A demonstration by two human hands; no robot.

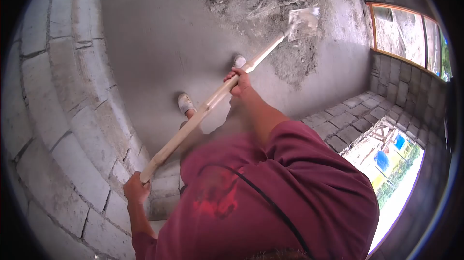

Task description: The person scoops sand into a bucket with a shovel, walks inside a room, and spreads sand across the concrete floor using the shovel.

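Observation:
A shovel with a long pale wooden handle (186,129) slants across the view. My left hand (137,188) is closed around the butt end of this handle, close to the block wall. Farther up, my right hand (239,82) wraps round the shaft from below, fingers curled over it. The flat, squarish shovel blade (304,22) lies at the edge of a heap of grey, wet-looking mortar or sand mix (270,6). Some of the mix spreads below the blade.
My feet, in light shoes (184,101), stand on the smooth grey floor (150,33). A block wall (53,100) runs along the left. More block wall (394,74) is at right, with an orange-framed window (398,35) and a bright opening (386,163).

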